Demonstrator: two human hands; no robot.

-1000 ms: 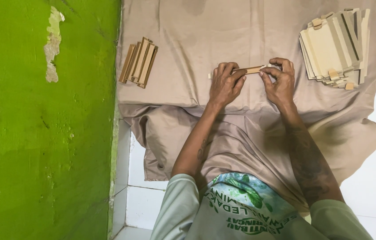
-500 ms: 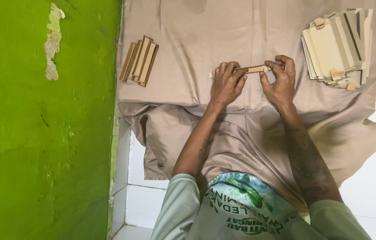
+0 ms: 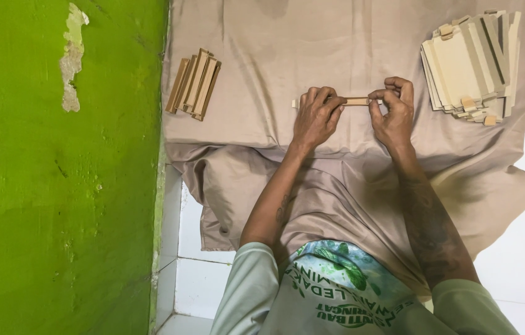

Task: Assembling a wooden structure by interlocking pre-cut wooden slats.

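Here both hands work on one small piece: the left hand [image 3: 315, 116] pinches one end of a thin wooden strip [image 3: 356, 101] with fingers curled over it, and the right hand [image 3: 391, 111] closes thumb and fingertips on the other end, so each grip is narrow and holding the strip between them, just above a tan cloth [image 3: 312, 56] spread on the floor. The step in hand looks like fitting or folding the strip into shape, though the exact joint is hidden by the fingers; as a judgement, any further move needs a steady pinch at both ends and even pressure, since so thin a piece could bend or snap. Off to the person's left, well apart, lies a small bundle of narrow wooden pieces [image 3: 193, 85] on the cloth near a green wall [image 3: 57, 205]. To the right, a larger fanned stack of flat pale boards [image 3: 470, 65] rests on the cloth. No container shows; both piles lie loose. White floor tiles [image 3: 197, 291] show beyond the cloth's edge.
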